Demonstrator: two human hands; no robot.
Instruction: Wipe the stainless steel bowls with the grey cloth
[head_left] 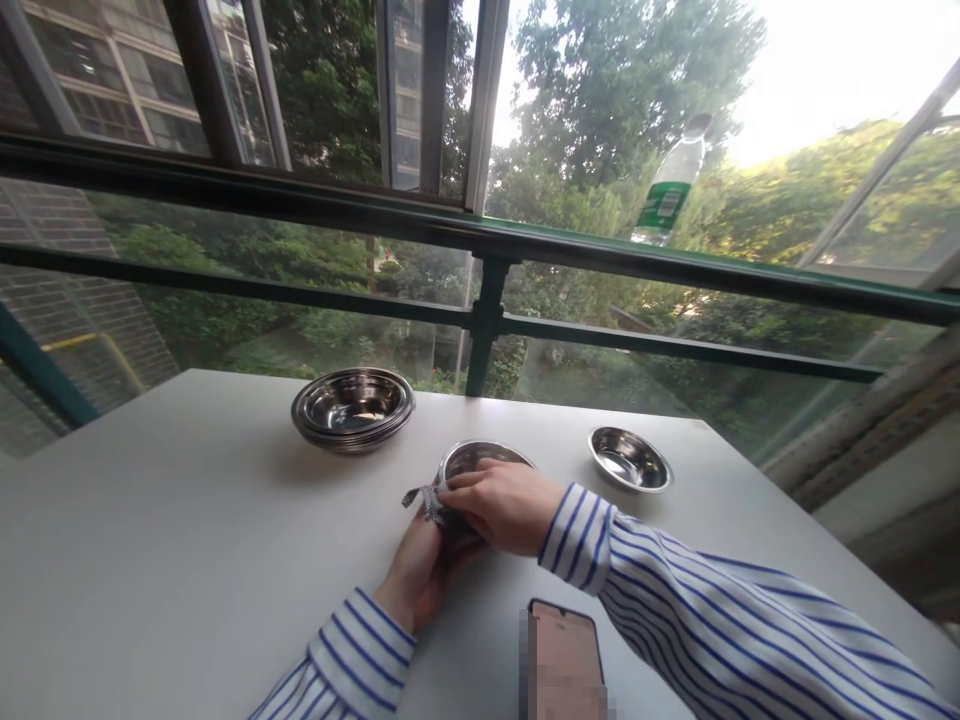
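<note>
- Left hand: low on the near-left side of held bowl, gripping it; most fingers hidden behind right hand and bowl.
- Right hand: from the right, fingers bent over near side of held bowl, pinning cloth against it.
- Cloth: grey, patterned, bunched between the hands; loose end sticks out left. Rest of it covered by fingers.
- Held bowl: shiny metal, round, over mid tabletop, opening up; can't tell if base touches.
- Sleeves: white with blue stripes, both arms.
- Phone: on tabletop at near edge of view, below right wrist; screen lit, partly pixelated.
- Single bowl: metal, upright, right of the hands, well apart from held bowl.
- Bowl stack: several metal bowls nested, upright, left of held bowl near far edge.
- Tabletop: white, up near dark green railing.
- Bottle: clear, green label, at railing's top bar on the right.
- Beyond the glass: trees, plus building upper left.
</note>
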